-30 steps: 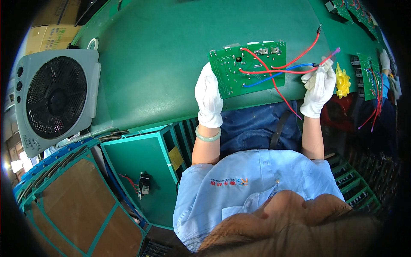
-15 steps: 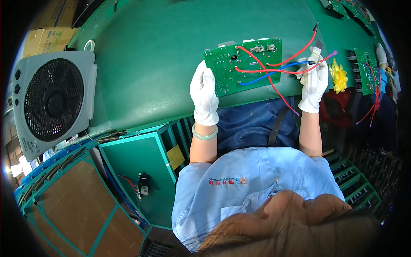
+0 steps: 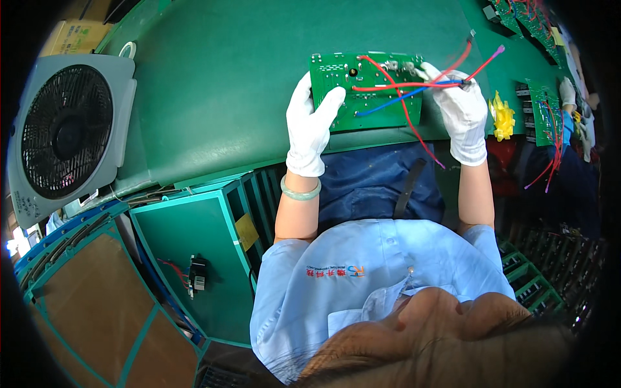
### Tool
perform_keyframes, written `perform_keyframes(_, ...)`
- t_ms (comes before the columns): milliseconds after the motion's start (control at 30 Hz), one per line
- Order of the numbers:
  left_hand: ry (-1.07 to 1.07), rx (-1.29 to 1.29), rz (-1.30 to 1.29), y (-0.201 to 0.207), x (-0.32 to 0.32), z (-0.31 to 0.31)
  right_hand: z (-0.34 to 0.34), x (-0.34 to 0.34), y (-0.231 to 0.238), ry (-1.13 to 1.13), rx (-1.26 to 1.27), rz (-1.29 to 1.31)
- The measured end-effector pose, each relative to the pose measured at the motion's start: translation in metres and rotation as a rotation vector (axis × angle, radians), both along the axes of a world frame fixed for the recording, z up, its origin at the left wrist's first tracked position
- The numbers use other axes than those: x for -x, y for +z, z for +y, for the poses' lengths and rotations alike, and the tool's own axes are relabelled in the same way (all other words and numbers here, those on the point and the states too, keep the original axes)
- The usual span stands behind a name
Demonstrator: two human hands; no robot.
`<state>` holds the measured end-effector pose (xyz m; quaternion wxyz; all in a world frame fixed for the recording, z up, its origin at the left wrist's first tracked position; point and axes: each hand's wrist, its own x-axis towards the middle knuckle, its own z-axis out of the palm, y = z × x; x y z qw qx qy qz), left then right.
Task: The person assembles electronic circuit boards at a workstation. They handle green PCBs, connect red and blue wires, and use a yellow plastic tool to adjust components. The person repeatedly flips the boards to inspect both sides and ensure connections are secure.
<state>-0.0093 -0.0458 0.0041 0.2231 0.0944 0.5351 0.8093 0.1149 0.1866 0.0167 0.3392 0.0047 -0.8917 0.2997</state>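
A green circuit board [image 3: 386, 119] is held up over the near edge of the green table [image 3: 213, 84]. My gloved left hand [image 3: 308, 126] grips its left side, thumb across the face. Red wires [image 3: 375, 88] and a blue wire [image 3: 388, 106] come off the board, some passing over my right hand. My gloved right hand [image 3: 463, 116] is at the board's upper right, fingers pinched beside metal terminals [image 3: 392, 66]; whatever they hold is blurred and hidden. Right of that hand lies a bunched yellow object [image 3: 502, 118].
A grey box fan [image 3: 68, 132] stands at the left. Further right are another wired circuit board [image 3: 542, 119] and a co-worker's gloved hand [image 3: 568, 92]. Below the table's left part is a green cabinet [image 3: 187, 226] with a small black part [image 3: 197, 275] on it.
My right hand has moved left from the wire ends to the board's upper right corner. The grey-tipped piece seen by it earlier is now out of sight. My left thumb has moved onto the board's face.
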Motion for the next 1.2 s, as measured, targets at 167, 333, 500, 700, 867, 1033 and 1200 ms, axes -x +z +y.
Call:
perform_keyframes(167, -0.089, -0.034, 0.059, -0.011, 0.0, -0.009, -0.013, 0.007, 0.038, 0.068, -0.383, 0.006)
perform_keyframes(333, -0.068, -0.053, 0.039, -0.01, -0.002, -0.008, -0.014, 0.009, 0.047, 0.16, -0.419, 0.022)
perform_keyframes(500, -0.075, -0.064, 0.044, -0.01, -0.002, -0.007, -0.022, 0.009, 0.048, 0.149, -0.145, -0.174)
perform_keyframes(700, -0.074, -0.072, 0.048, -0.011, -0.002, -0.007, -0.028, 0.014, 0.045, 0.136, -0.172, -0.156)
perform_keyframes(867, -0.076, -0.087, 0.062, -0.012, -0.002, -0.006, -0.03, 0.016, 0.051, 0.093, -0.358, -0.087)
perform_keyframes(1033, -0.083, -0.074, 0.064, -0.013, -0.003, -0.007, -0.026, 0.015, 0.047, 0.125, -0.172, -0.121)
perform_keyframes(1200, -0.085, -0.062, 0.07, -0.011, -0.002, -0.007, -0.029, 0.011, 0.042, 0.061, -0.204, -0.144)
